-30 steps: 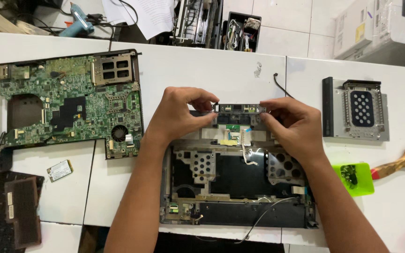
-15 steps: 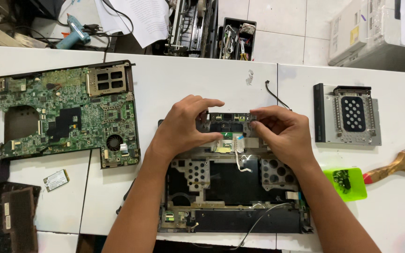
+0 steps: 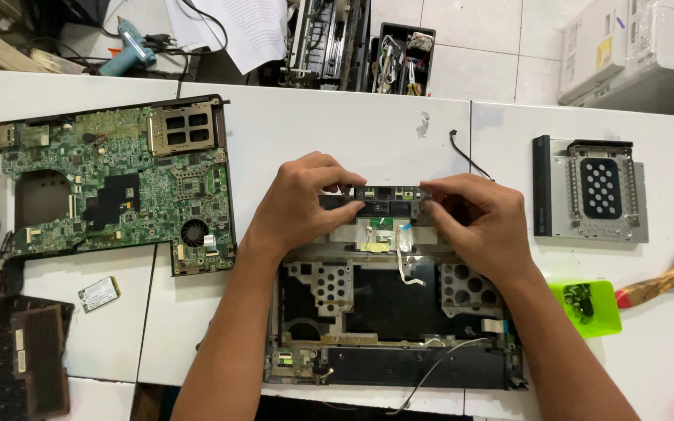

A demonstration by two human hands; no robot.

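So I've got this narrow black board strip [image 3: 390,192] pinched at both ends, and its long axis runs straight left to right across the table [image 3: 337,132], flat side facing up at me. It sits right over the far edge of the open laptop base [image 3: 391,327], pretty much level, not tilted either way as far as I can tell.

My left hand [image 3: 302,203] grips the left end, fingers curled over the top and thumb underneath. My right hand [image 3: 477,222] does the same on the right end, so both are closed on the strip.

Just below it there's a bit of ribbon cable [image 3: 405,253] curling down into the base, near a small green patch [image 3: 380,224].

Further out: the green motherboard [image 3: 111,183] lies well off to my left, with 1 small wireless card [image 3: 99,293] below it. On my right is the metal drive caddy [image 3: 598,191], a green tray [image 3: 584,306] with screws, and a paintbrush [image 3: 668,279] right beside that.
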